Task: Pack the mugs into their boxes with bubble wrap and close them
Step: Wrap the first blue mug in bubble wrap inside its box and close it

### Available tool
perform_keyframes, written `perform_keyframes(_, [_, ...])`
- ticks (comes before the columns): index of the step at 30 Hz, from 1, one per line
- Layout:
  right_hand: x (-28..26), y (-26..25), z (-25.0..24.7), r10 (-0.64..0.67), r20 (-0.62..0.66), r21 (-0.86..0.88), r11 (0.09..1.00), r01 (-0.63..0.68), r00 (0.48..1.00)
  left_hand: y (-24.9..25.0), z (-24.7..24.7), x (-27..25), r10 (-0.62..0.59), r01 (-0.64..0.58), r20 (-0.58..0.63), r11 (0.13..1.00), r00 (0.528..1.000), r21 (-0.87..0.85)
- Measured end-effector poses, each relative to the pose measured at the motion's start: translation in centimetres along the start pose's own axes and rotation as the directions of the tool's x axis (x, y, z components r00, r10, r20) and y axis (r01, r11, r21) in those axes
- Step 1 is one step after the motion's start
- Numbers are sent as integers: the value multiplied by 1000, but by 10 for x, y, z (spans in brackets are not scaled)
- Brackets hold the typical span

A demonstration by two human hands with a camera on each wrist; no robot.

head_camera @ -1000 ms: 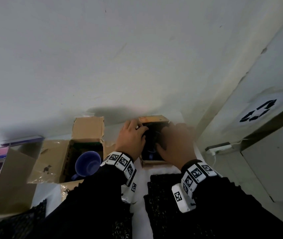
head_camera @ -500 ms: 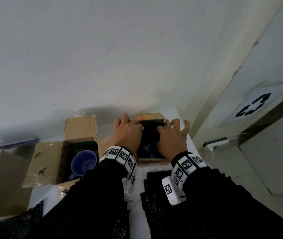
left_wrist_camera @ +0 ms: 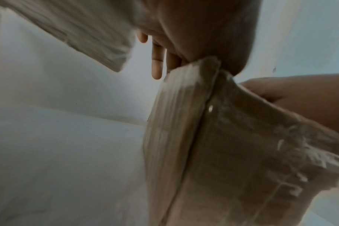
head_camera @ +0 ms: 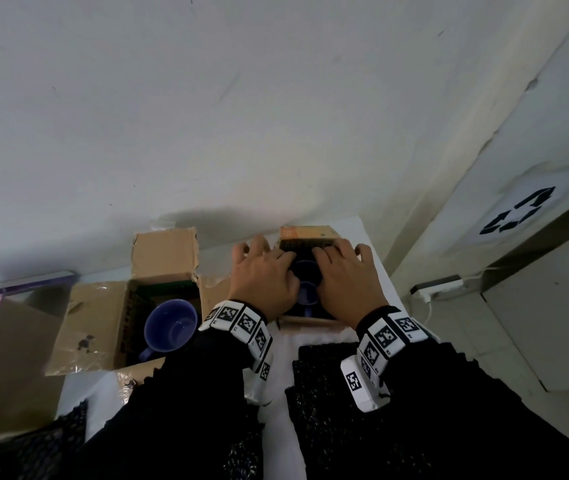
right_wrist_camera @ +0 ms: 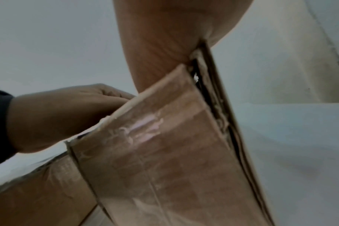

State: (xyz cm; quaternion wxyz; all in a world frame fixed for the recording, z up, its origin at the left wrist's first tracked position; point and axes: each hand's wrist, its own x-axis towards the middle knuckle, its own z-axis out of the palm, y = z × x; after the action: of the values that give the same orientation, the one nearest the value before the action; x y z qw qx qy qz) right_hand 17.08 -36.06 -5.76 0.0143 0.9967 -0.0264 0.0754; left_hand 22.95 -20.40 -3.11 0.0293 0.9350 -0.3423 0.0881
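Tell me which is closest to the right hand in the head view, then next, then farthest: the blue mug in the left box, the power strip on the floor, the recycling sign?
From the right hand:
1. Power strip, on the floor to its right.
2. Blue mug, in the open box to its left.
3. Recycling sign, far right, up the wall.
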Motion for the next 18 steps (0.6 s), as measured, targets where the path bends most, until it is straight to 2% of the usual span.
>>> perform_keyframes(5, [0,-2,5,0,22,-1,1000,0,1000,4,6,-9,6,-11,96,999,995,53])
perform_keyframes(10, [1,1,2,-9,49,16,1000,9,999,4,5,-15,9,-7,-51,1000,999,29])
perform_keyframes(12, [2,1,-2,-19,98,42,999,15,995,2,6,-15,25,-23,-48,999,999,32])
perform_keyframes(14, [1,1,-7,-20,123,79,997,10,992,2,6,-11,20,-20,11,998,1000,53])
perform_keyframes(16, [-6,3,-16,9,60,129,992,-16,998,3,3,-8,19,-28,95,995,995,97])
perform_keyframes(18, [-20,7,-27,65,-65,249,967,-47,996,6,0,-10,14,-34,147,990,989,134])
